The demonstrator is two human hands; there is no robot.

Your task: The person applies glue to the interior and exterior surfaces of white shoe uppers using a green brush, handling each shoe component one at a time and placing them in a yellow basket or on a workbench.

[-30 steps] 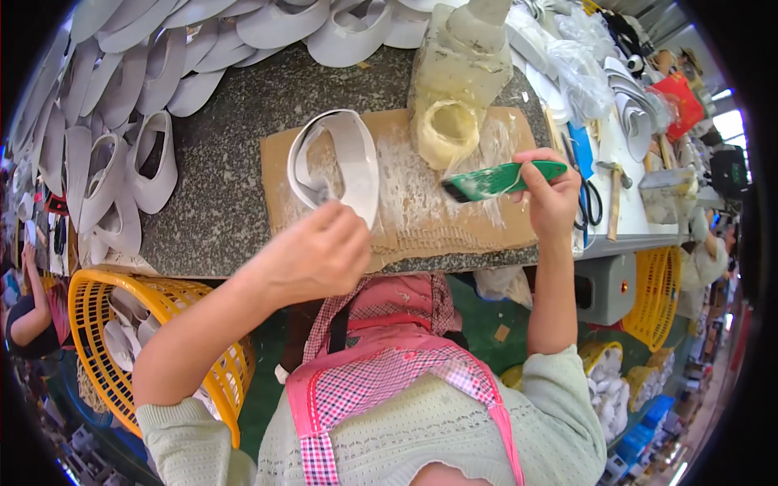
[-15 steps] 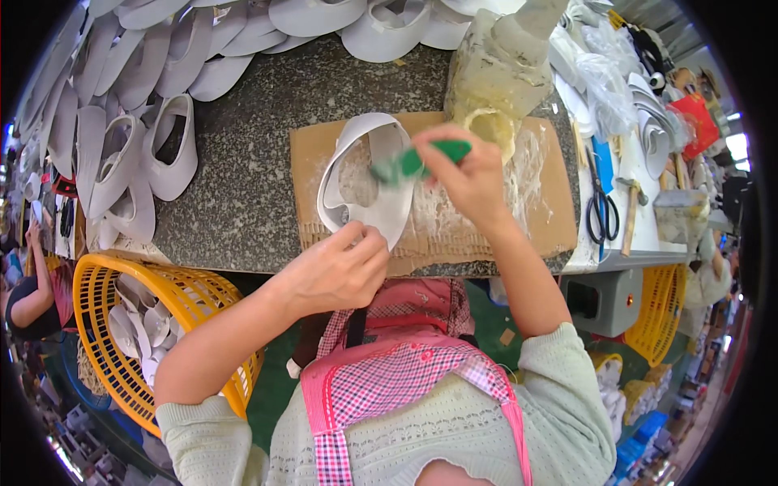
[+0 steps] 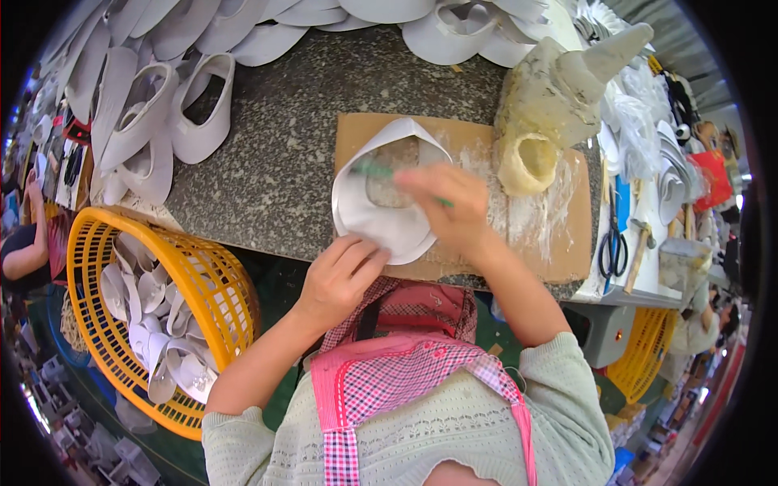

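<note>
A white shoe upper [image 3: 393,231], bent into a ring with a wide opening, lies on a glue-smeared cardboard sheet [image 3: 567,243] in front of me. My left hand [image 3: 344,274] grips its near edge, fingers together on top. My right hand [image 3: 454,202] is closed around a green-handled brush [image 3: 374,169], which reaches over the opening near the upper's inner rim. Motion smears the brush, so I cannot tell whether its tip touches the upper. A cloudy, glue-crusted plastic bottle [image 3: 539,105] with a wide yellowish mouth stands at the cardboard's far right.
More white uppers [image 3: 207,109] are piled along the table's [image 3: 279,154] left and far sides. A yellow basket [image 3: 162,243] holding white pieces stands at the lower left. Black-handled scissors [image 3: 613,253] and a hammer [image 3: 640,251] lie at the right. Another person's arm [image 3: 28,235] shows far left.
The whole view has shifted, placing the table things farther right. The brush has swung to the upper's far inner rim, and my left fingers have flattened from a pinch onto its near edge.
</note>
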